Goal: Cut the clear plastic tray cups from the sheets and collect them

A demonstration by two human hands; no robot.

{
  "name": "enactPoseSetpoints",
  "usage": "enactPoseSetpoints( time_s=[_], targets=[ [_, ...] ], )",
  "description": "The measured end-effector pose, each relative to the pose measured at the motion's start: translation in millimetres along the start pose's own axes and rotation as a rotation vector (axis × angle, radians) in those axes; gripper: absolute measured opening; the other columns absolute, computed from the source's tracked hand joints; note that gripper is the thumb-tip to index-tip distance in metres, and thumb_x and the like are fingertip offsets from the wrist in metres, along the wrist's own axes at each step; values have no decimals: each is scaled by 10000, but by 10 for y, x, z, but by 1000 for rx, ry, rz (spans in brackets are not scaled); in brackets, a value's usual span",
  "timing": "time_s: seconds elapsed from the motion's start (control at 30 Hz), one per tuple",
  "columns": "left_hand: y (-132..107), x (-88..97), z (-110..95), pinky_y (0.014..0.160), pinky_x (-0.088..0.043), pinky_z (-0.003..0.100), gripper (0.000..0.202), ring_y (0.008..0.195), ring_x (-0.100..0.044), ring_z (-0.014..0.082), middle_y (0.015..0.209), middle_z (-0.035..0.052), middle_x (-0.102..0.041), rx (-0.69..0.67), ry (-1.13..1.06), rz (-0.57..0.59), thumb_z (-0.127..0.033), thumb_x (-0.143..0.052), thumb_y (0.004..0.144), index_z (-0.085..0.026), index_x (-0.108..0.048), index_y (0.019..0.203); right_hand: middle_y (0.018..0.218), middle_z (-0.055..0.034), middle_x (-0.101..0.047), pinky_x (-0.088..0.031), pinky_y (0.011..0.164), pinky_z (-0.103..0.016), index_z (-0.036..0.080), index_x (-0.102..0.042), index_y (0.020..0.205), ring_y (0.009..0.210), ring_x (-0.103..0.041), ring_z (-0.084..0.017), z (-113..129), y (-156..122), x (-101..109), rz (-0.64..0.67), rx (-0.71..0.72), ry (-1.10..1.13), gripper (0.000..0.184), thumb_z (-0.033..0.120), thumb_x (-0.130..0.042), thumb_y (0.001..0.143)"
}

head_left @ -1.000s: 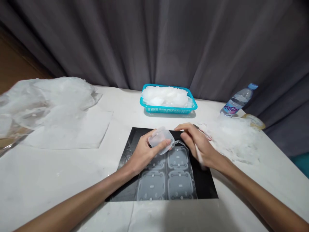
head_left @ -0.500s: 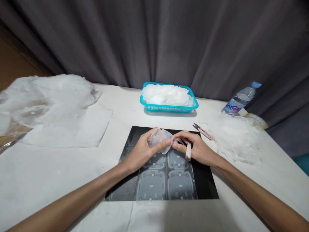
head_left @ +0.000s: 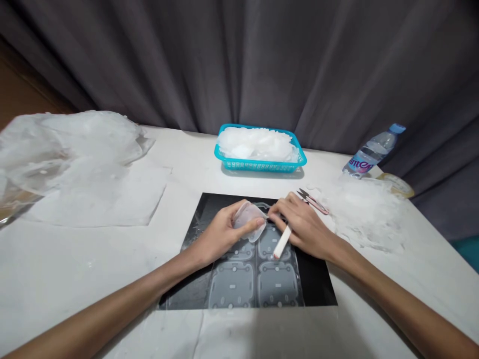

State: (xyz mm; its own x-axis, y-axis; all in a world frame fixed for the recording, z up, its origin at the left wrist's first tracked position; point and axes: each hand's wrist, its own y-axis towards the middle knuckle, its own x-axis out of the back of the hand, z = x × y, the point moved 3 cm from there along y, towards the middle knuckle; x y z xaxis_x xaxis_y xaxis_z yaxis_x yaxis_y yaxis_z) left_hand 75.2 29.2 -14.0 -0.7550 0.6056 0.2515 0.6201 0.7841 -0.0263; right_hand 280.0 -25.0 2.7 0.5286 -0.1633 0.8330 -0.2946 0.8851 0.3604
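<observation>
- Two bare hands work over the middle of a table, seen from above.
- The left hand (head_left: 220, 234) curls its fingers and thumb around one small clear plastic shell (head_left: 248, 219), holding it just above the far part of a black mat (head_left: 318, 284).
- The right hand (head_left: 305, 227) has its fingertips drawn narrow, pinching at the shell's right edge. One white stick (head_left: 282, 242) is tucked under its fingers and slants down toward the viewer.
- One clear moulded sheet (head_left: 254, 279) lies flat on the mat. Four rounded-square shell shapes show in it, two by two. The near pair is in full view and the far pair is partly covered by the hands.
- One pair of small snips (head_left: 313, 200) with pinkish handles lies just past the right hand, at the mat's far right corner.
- One turquoise basket (head_left: 258, 165), heaped with white translucent pieces, stands beyond the mat, well apart from the hands.
- One water bottle (head_left: 370, 152) with a blue cap lies tilted at the far right edge.
- One loose heap of clear scraps (head_left: 362, 212) lies to the right of the mat.
- One large crumpled pile of plastic (head_left: 63, 144) fills the far left. One flat clear sheet (head_left: 112, 202) lies just in front of it.
- The table (head_left: 56, 279) is white with faint marks.
- A grey pleated curtain (head_left: 239, 60) hangs behind the table across the whole width.
</observation>
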Motion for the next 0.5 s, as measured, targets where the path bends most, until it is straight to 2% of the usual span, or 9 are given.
enactPoseSetpoints(
  time_s=[0.07,0.13,0.2,0.27,0.33,0.5],
  targets=[
    [-37,18,14,610,-367,230,337,692,-466,127,758,-40,-519,8,51,31,-473,-717,911,-178,-582,820,957,-99,-664,-420,808,-399,202,-619,960,916,-534,-265,-184,-11,24,-227,-171,-92,202,240,-447,1057],
    [-75,45,17,609,-377,232,325,689,-487,132,763,-34,-543,23,68,45,-479,-702,918,-179,-602,843,942,-85,-670,-428,789,-398,217,-620,933,905,-554,-269,-340,-38,-4,-324,-329,-43,179,268,-485,1039],
    [-99,76,7,627,-405,236,338,703,-524,143,780,-24,-577,34,43,22,-506,-683,928,-181,-615,865,958,-72,-677,-442,810,-401,227,-629,966,924,-571,-270,-395,-48,-86,-263,-337,36,129,305,-543,1022],
    [-106,88,-8,657,-433,244,356,744,-570,159,819,-3,-627,39,7,18,-532,-643,956,-181,-635,893,1001,-77,-677,-454,854,-415,226,-626,1030,963,-574,-275,-376,-55,-155,-218,-276,63,90,297,-576,1005],
    [-101,81,-20,677,-447,248,372,780,-605,170,868,20,-681,45,-17,51,-539,-600,987,-179,-663,921,1039,-88,-670,-460,884,-430,222,-611,1073,992,-573,-281,-355,-65,-187,-238,-253,57,95,262,-581,993],
    [-81,73,-29,692,-479,266,408,809,-656,194,930,50,-746,61,-35,83,-556,-574,1004,-174,-702,938,1124,-115,-628,-469,920,-462,217,-591,1115,1074,-563,-304,-374,-89,-170,-338,-315,20,130,237,-555,992]
  ],
)
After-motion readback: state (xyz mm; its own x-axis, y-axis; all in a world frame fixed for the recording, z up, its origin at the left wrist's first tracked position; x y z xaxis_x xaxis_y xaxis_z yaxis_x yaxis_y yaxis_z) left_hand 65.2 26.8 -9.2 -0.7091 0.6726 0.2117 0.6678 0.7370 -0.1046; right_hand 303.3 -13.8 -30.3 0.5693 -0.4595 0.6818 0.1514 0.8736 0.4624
